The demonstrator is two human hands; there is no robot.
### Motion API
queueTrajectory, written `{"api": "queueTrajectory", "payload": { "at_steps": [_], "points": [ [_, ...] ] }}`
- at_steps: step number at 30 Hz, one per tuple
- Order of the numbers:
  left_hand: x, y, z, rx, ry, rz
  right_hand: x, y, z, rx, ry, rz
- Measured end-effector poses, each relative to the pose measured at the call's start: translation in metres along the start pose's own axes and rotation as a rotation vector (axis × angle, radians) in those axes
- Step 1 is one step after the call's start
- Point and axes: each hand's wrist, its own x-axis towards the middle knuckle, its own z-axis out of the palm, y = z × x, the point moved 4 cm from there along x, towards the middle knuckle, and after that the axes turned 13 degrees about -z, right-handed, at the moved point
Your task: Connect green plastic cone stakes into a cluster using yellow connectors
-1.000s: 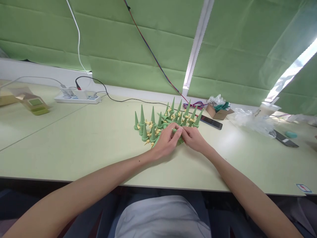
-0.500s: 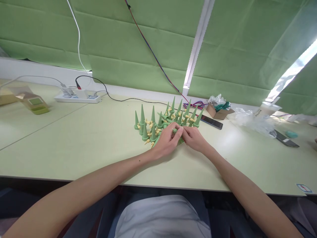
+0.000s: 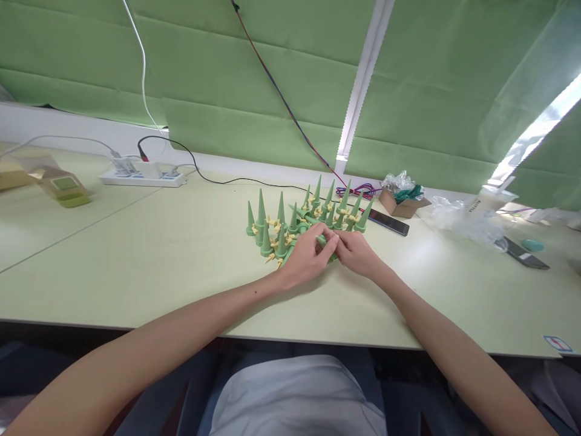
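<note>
My left hand (image 3: 311, 254) and my right hand (image 3: 356, 249) meet at the middle of the table, fingertips touching. A light green plastic piece (image 3: 321, 241) shows between my left thumb and index finger; most of it is hidden by the fingers. The right hand is closed in a pinch at the same spot, and what it grips is covered. Just behind and to the left stand several green cones (image 3: 261, 215) with round collars. Small pale yellow pieces (image 3: 278, 226) sit among them, some against the cones. A second cluster of green cones (image 3: 344, 198) rises beyond my hands.
A phone (image 3: 388, 222) and an open cardboard box (image 3: 402, 204) holding plastic wrap lie to the right, with clear plastic bags (image 3: 458, 221) and a lidded cup (image 3: 492, 201) farther over. At the back left are a white power strip (image 3: 143, 178) and a small carton (image 3: 66, 188).
My hands stay at the same place. The left thumb has shifted slightly up and right, showing a little more of the green piece.
</note>
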Motion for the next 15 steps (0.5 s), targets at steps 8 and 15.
{"api": "queueTrajectory", "payload": {
  "at_steps": [8,15],
  "points": [
    [0.0015,-0.0011,0.0006,0.023,-0.014,0.009,-0.0004,-0.0003,-0.0009,-0.007,0.005,-0.023],
    [0.0023,-0.0013,0.0007,0.066,-0.009,0.017,0.0000,-0.0019,-0.0022,-0.009,0.000,-0.024]
  ]
}}
